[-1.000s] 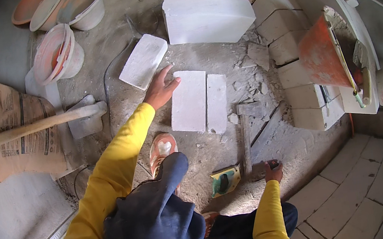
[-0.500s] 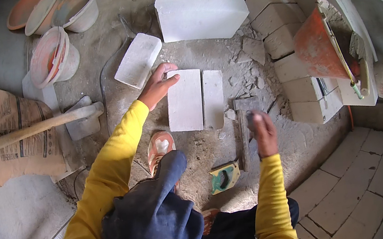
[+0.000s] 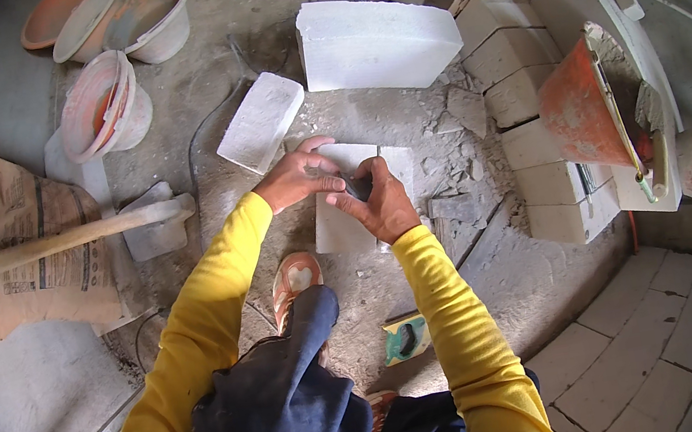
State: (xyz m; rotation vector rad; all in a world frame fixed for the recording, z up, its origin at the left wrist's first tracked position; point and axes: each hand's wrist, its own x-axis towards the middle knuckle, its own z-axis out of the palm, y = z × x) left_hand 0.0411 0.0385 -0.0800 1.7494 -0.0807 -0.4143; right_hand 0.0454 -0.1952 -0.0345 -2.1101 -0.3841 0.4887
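My right hand [image 3: 385,205] is closed around a small dark object [image 3: 357,185] whose kind I cannot make out. Against its other side my left hand [image 3: 302,176] has thumb and fingers curled in, seemingly pinching it. Both hands are above a pale block [image 3: 339,226], which they partly cover. Beside that block, on the right, lies a narrower pale piece [image 3: 398,167] with a thin gap between the two. A smaller loose block [image 3: 260,121] rests just beyond my left hand.
A large white block [image 3: 378,44] stands farther off, beside stacked blocks [image 3: 538,140] and an orange mortar bucket [image 3: 582,106]. Rubble [image 3: 465,165] litters the right. A green-and-yellow saw handle [image 3: 406,339] lies near my feet. Leftward are buckets [image 3: 98,110], a paper sack [image 3: 15,241] and a wooden handle [image 3: 60,239].
My right hand has come up and left with the dark object, from beside the blocks to over them. My left hand has left the block's edge and turned inward to meet it.
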